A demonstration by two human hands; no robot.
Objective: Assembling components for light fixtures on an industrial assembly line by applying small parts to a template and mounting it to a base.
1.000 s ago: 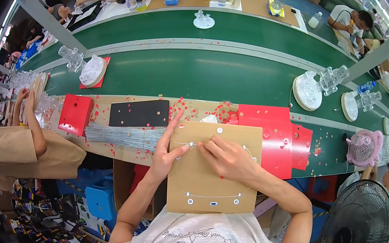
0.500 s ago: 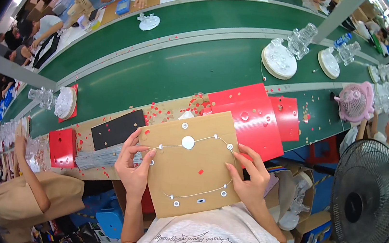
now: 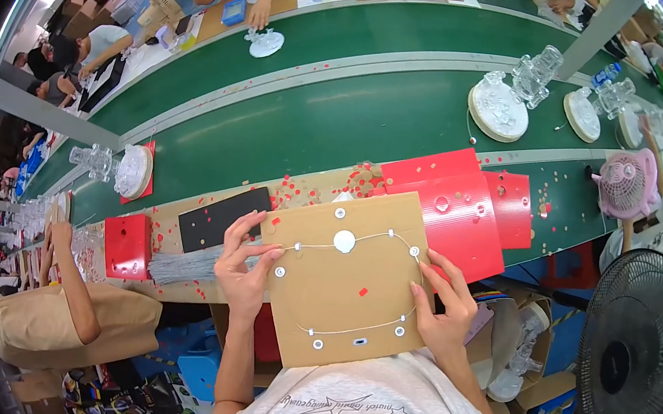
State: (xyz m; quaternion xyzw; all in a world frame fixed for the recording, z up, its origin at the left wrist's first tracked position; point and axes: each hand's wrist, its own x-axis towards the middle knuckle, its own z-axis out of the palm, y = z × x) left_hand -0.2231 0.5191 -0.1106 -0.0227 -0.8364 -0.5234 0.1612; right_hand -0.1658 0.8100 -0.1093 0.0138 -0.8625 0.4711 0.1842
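Note:
A square brown cardboard panel (image 3: 336,307) is tilted up in front of my chest. A thin white wire (image 3: 362,327) runs in a loop over its face, held by small white clips. A white disc (image 3: 344,242) sits near its upper middle, with several white round fittings nearer the edges and a red scrap (image 3: 363,292) in the centre. My left hand (image 3: 245,271) is closed at the panel's left edge, thumb and forefinger by the wire. My right hand (image 3: 447,308) grips the right edge, its fingertips by the wire there.
Beyond the panel lie red sheets (image 3: 451,209), a black sheet (image 3: 218,216), a red box (image 3: 126,246) and a wire bundle (image 3: 187,266). Clear ornaments on round white bases (image 3: 498,110) stand on the green belt (image 3: 343,109). A black fan (image 3: 636,352) stands at right; people sit nearby.
The view has shifted, so the scene sits further right. Both hands keep their hold on the panel with little change. Across the belt, a person's hand has reached a clear ornament's base.

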